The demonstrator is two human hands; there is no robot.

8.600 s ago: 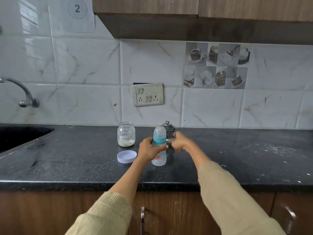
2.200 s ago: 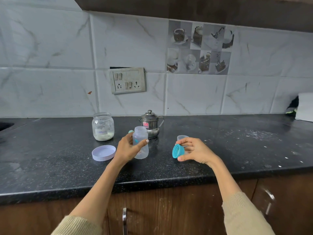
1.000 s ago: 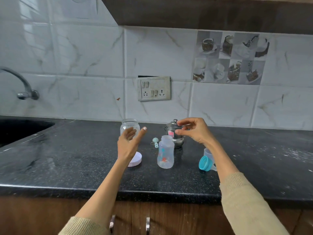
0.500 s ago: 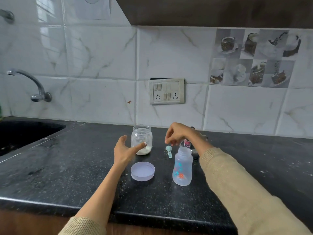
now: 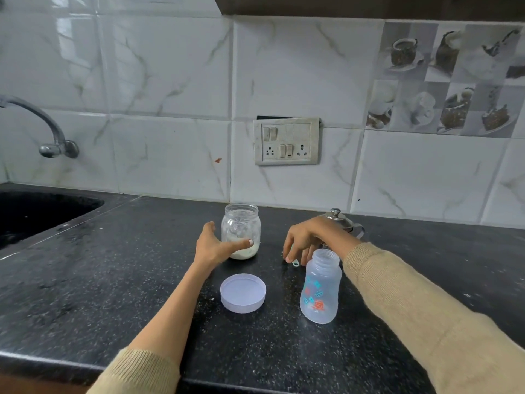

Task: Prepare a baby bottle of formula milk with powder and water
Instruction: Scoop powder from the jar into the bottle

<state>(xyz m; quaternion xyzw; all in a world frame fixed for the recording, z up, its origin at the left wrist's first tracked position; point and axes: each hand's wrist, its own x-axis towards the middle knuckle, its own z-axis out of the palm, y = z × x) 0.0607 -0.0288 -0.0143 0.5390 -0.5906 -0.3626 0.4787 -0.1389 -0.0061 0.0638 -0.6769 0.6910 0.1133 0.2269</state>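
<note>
A glass jar with pale formula powder at its bottom stands open at the back of the black counter. My left hand grips the jar low on its left side, thumb across the front. My right hand reaches down beside it, and its fingertips pinch a small teal scoop lying on the counter. The clear baby bottle, printed with red and teal pictures, stands uncapped and empty just in front of my right wrist. Most of the scoop is hidden under my fingers.
The jar's white lid lies upside down in front of the jar. A small steel pot with a knobbed lid stands behind my right hand. A black sink and tap are at the left.
The bottle's teal cap came off and was set down to the right. My left hand has closed in on the jar, and my right hand has dropped from the steel pot onto the scoop.
</note>
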